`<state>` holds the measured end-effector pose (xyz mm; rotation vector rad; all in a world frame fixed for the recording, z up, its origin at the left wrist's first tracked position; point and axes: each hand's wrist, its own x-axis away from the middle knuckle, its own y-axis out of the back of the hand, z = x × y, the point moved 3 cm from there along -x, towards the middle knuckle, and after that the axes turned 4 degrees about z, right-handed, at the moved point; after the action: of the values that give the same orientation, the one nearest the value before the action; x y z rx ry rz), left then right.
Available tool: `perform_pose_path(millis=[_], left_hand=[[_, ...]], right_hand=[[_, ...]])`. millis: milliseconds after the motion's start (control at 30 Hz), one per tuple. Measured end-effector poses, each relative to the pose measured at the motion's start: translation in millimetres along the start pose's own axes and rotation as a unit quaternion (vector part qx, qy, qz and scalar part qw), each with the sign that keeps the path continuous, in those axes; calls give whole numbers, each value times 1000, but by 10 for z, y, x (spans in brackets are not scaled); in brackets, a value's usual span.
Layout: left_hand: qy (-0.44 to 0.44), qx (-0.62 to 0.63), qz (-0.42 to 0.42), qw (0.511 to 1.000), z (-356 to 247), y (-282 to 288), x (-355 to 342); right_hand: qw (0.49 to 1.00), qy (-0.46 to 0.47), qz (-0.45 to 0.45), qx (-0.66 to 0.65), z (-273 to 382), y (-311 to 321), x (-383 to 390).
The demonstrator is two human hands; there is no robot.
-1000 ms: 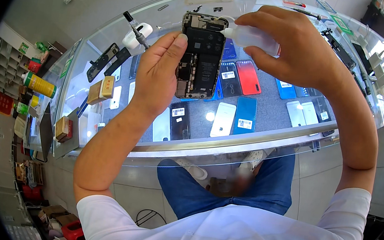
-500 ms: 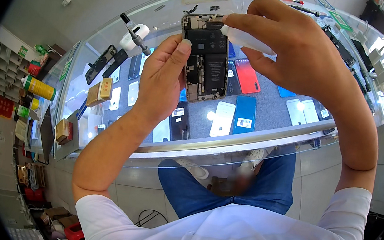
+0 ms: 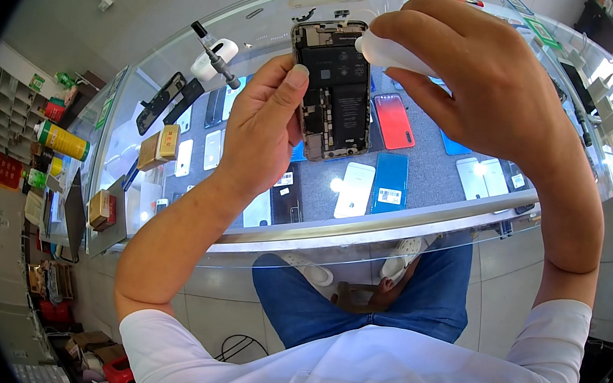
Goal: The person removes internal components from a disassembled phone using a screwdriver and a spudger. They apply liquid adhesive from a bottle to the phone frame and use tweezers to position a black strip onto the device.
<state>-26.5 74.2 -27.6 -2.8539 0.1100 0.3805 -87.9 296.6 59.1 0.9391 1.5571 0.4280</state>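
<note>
Opened smartphone [image 3: 339, 96]: up above the glass display counter [image 3: 426, 215], innards facing the camera; long axis running away from the body, far end leaning slightly left, near end slightly right.
Left hand [image 3: 266, 114]: clamped on the phone's left edge, thumb in front, other fingers mostly hidden behind.
Right hand [image 3: 473, 78]: curled around the white squeeze bottle [image 3: 400, 55], forefinger above, thumb below.
Bottle direction: lying nearly sideways, tip pointing left, right at the phone's upper right edge; touching or just short, cannot tell.
Under the glass: red phone [image 3: 394, 122], blue phone [image 3: 390, 183], white phone [image 3: 356, 190].
</note>
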Motion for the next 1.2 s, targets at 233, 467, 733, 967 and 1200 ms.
perform_pose_path(millis=[233, 467, 733, 967, 1200], left_hand=[[3, 12, 12, 1000, 8, 0, 3], [20, 40, -27, 999, -13, -17, -15], [17, 5, -13, 1000, -3, -22, 13], [6, 3, -9, 1000, -19, -86, 18], [1, 8, 7, 1000, 2, -51, 14]], right_hand=[[1000, 4, 2, 11, 7, 17, -4], [999, -17, -12, -35, -40, 52, -26], [997, -3, -42, -62, -28, -28, -42], [997, 0, -44, -57, -19, -40, -44], [998, 3, -35, -53, 8, -32, -40]])
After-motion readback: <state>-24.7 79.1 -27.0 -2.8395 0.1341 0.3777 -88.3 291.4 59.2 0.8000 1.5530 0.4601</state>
